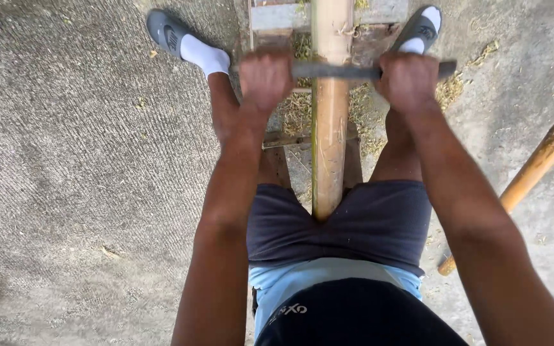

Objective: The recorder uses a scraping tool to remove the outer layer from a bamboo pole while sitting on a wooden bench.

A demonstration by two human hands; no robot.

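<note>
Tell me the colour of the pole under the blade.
Pale tan-yellow, with a greenish streak down its left edge: the pole, head view.

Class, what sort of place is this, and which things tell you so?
Probably an outdoor work yard: rough grey concrete ground, a long yellow bamboo pole under a dark flat metal blade, and pale loose shavings scattered beneath.

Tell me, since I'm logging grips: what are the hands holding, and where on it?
Both grip a dark flat blade lying across the bamboo pole: left hand on its left end, right hand near its right end.
</note>
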